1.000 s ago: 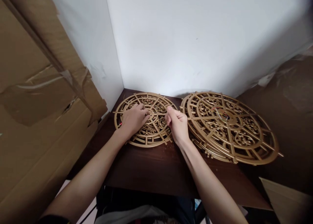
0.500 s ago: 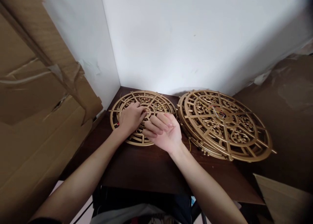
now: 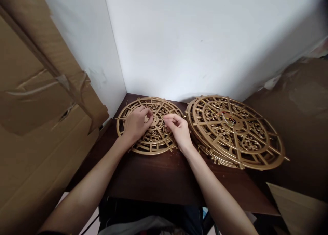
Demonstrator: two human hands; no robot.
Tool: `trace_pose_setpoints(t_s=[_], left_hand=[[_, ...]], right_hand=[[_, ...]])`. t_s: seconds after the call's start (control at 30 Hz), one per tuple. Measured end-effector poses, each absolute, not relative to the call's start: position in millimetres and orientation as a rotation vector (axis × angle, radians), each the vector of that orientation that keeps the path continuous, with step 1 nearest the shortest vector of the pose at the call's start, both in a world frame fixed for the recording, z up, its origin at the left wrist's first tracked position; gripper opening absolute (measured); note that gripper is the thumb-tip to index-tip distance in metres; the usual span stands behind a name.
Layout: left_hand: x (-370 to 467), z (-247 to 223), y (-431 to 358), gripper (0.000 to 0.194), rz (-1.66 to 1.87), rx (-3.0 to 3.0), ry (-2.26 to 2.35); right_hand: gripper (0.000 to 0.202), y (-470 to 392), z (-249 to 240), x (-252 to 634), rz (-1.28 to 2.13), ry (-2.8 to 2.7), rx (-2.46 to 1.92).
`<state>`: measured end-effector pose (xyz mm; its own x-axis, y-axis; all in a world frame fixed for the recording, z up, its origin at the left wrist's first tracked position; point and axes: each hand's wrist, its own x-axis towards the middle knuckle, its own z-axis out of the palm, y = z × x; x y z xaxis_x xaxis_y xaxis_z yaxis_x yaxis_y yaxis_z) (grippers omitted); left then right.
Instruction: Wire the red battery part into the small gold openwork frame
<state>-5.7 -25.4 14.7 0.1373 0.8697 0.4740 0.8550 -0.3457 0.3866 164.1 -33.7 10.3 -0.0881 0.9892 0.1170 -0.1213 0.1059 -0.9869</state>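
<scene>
A round gold openwork frame [image 3: 151, 149] with scroll patterns lies flat on the dark brown table [image 3: 151, 180]. Over its left part rests my left hand [image 3: 137, 123], thumb and fingers curled together near the hub; whatever they pinch is too small or hidden. My right hand [image 3: 179, 129] hovers at the frame's right side, palm turned down, thumb and fingertips pinched just right of the hub. What lies between those fingertips, if anything, I cannot make out.
Close on the right stands a stack of similar gold frames [image 3: 246, 125], with loose coloured wires [image 3: 227, 118] at the top one's centre. A white wall [image 3: 194, 47] closes off the back. Cardboard [image 3: 38, 125] walls the left side, and more cardboard [image 3: 302, 125] the right.
My right hand has rolled from palm up to palm down, and its fingers have gone from loosely curled to a pinch beside the hub. My left hand stays nearly in place.
</scene>
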Motion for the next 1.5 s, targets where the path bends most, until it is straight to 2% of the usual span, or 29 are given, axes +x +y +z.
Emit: trace_pose_setpoints(t_s=[0.1,0.23,0.33,0.5,0.83,1.17,1.5], left_hand=[[-7,13,-25,0.013,1.01,2.355,1.773],[-8,9,-24,0.018,0.811,2.423,1.868],[-7,4,-23,0.024,0.661,2.485,1.917],[-4,1,-24,0.023,0.66,2.518,1.839],[-7,7,-23,0.012,0.827,2.366,1.805],[-2,21,-30,0.014,1.167,2.345,1.558],[1,17,-31,0.012,1.249,2.483,1.384]], right_hand=[[0.014,-31,2,164,1.033,-1.449,-1.138],[0.017,-32,-4,162,0.828,-1.642,-1.189],[0.018,-32,-7,160,0.736,-1.741,-1.191],[0.018,-33,-9,158,0.657,-1.828,-1.161],[0.018,-33,-10,158,0.668,-1.809,-1.123],[0.021,-33,-4,159,0.797,-1.533,-1.061],[0.026,-30,-9,152,1.092,-1.341,-0.885]])
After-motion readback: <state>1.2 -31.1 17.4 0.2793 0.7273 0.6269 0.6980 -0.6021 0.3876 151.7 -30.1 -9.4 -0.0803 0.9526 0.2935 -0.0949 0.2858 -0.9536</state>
